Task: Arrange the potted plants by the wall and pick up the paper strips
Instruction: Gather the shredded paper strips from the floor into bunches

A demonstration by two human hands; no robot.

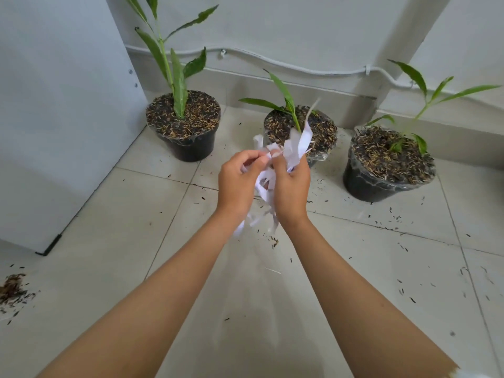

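While both hands are up over the floor tiles [114, 257], they've got a messy bunch of white paper strips [296, 147] between them. The left hand [238, 184] has its fingers curled in, thumb and fingertips pinching the strips near the top of the bunch. The right hand [291, 190] is wrapped around the rest, fingers closed on it, with loose ends sticking up past the knuckles and more dangling down below both wrists. The paper's a bit blurry, so I can't count the strips.

Behind the hands there are three black pots in a row near the wall [300, 31]. The left pot [186, 126] sits in the corner beside a white cabinet [54, 110] and has the tallest plant, long green leaves going way up. The middle pot [300, 132] is right behind the strips from this angle, partly hidden by them, with a shorter plant. The right pot [387, 165] stands apart from the others, beside the wall's column, with a thin leaning stem. All three are topped with dark soil mixed with husk-like bits, and there's clear plastic around the rims.

Dark specks of the same stuff are scattered on the tiles, plus a small pile [12, 290] at the far left edge. A grey cable [272, 61] runs along the wall above the skirting.
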